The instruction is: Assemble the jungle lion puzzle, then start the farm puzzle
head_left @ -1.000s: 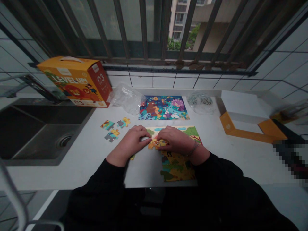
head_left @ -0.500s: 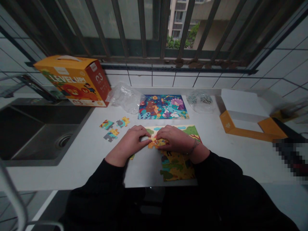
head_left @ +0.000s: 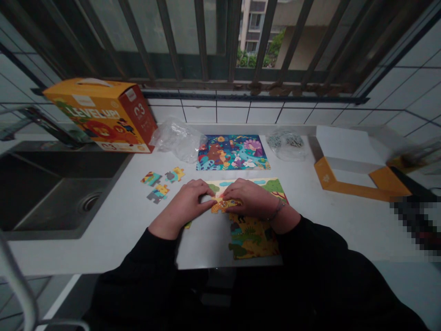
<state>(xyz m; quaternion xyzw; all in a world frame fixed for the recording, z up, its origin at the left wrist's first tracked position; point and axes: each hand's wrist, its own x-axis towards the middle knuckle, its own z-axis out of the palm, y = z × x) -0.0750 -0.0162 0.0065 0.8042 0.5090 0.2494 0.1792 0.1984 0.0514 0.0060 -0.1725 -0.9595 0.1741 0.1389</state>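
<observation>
A partly assembled puzzle (head_left: 253,236) lies near the counter's front edge, its joined pieces along the top and right side, with a bare grey area at lower left. My left hand (head_left: 193,201) and my right hand (head_left: 246,197) meet over its upper middle. Between them is an orange puzzle piece (head_left: 217,207), pinched by the fingers and thumb of both hands. Part of the piece and of the picture around it is hidden under my fingers. To the left, loose pieces (head_left: 158,193) lie on the counter.
Behind the puzzle lies a blue picture sheet (head_left: 234,152), between a crumpled plastic bag (head_left: 179,140) and a bag of small pieces (head_left: 286,142). An orange box (head_left: 103,115) stands beside the sink (head_left: 65,197); an open box (head_left: 358,177) is at right.
The view has shifted very slightly. Both hands remain in nearly the same place on the orange piece, and nothing else has visibly moved.
</observation>
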